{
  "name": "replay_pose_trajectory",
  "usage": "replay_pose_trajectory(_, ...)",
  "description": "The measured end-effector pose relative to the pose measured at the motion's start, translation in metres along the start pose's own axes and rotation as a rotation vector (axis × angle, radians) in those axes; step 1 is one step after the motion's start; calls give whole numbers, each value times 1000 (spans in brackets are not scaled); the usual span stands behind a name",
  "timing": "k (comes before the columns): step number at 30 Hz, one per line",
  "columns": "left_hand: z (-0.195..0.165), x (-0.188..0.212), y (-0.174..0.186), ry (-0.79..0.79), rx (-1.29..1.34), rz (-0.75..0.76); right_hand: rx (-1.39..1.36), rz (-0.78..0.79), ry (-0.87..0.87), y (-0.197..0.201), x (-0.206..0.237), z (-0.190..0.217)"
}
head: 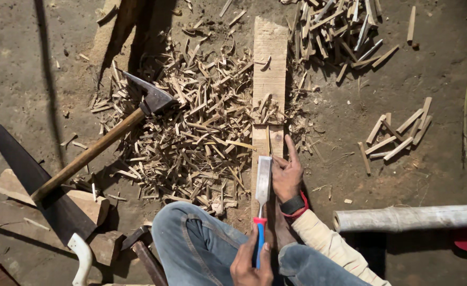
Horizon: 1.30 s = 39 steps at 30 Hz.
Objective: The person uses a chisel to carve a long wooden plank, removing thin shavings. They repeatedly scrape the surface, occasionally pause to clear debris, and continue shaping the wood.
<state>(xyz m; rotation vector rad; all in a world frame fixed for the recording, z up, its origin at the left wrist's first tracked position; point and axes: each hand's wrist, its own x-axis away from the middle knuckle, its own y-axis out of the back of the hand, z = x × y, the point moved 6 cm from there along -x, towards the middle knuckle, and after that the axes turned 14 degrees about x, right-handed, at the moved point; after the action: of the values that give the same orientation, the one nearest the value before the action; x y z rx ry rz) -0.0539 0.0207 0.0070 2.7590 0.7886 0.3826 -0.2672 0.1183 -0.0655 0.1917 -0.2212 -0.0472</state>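
Left hand (252, 263): at the near edge, between the person's knees, fingers curled tight around the blue and red handle of the chisel (262, 197).
Right hand (286, 170): resting on the near part of the wooden plank (269, 79), forefinger stretched far along the wood, the other fingers bent loosely; it touches the plank just right of the chisel's blade but closes on nothing.
Chisel: upright in the view, its flat metal blade lying on the plank, the tip pointing far.
Plank: long and pale, running from near the knees to the far side, at the middle of the scene.
Shavings (191, 127): a thick heap of wood chips on the ground left of the plank.
Axe (106, 137): left, head on the chips, handle slanting near-left.
Cut sticks (398, 135): a small bundle right, well apart from the hands.
Saw (37, 180): dark blade at the near left.
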Motion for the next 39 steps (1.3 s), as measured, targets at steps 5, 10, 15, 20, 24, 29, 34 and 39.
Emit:
replay_pose_trajectory(5,-34,-60,-25,-66,-1,8,149,-46,-38,3,-1,0)
replay_pose_trajectory(10,-35,-54,-20,-66,37,18,30,-37,66,1,0,6)
replay_pose_trajectory(15,-5,-14,-6,33,-22,35,-36,-18,-82,-2,2,-7)
replay_pose_trajectory(20,-14,-20,-13,-81,34,42,62,-34,20,1,2,-2)
replay_pose_trajectory(24,-33,-53,-28,-72,29,6,102,-43,-40,4,2,-5)
replay_pose_trajectory(29,-42,-59,-24,61,17,16,35,-63,146,2,0,7)
replay_pose_trajectory(34,-44,-36,-14,8,26,53,17,-48,20,1,1,-3)
replay_pose_trajectory(39,-35,-59,-28,-32,-39,50,163,-28,14,3,4,-3)
